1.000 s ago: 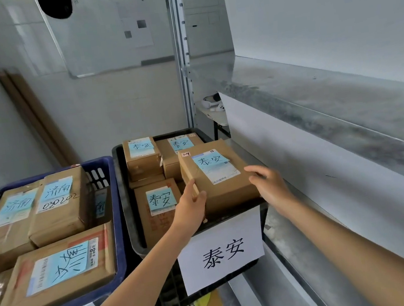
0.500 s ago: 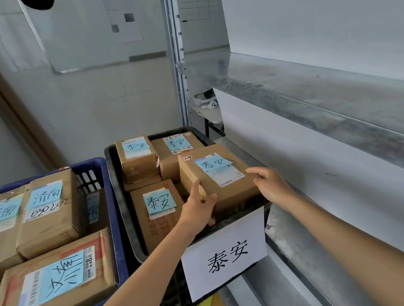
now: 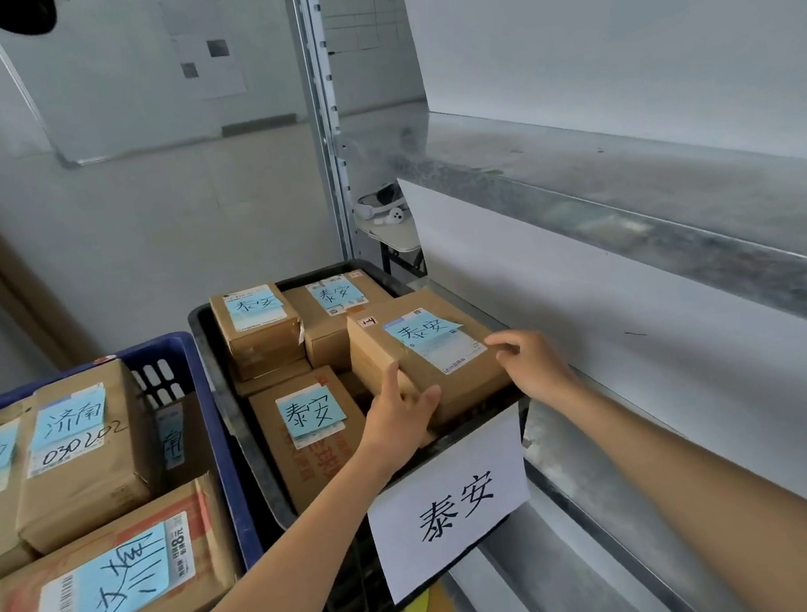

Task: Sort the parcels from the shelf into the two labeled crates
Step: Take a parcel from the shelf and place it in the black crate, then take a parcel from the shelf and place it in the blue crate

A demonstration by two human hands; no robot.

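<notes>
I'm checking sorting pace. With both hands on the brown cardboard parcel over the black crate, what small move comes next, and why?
Probably release it: the brown cardboard parcel, labelled 泰安 like the white paper sign on the black plastic crate, seems to rest there, left hand gripping its corner, right hand at its edge.

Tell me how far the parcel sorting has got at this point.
Done: the blue crate holds 济南 parcels, the black crate several 泰安 ones. In hand: the left hand and right hand hold the top parcel, marked 泰安, on the black crate's stack. Left: the visible shelf shows no parcels; any out of view cannot be judged.
</notes>
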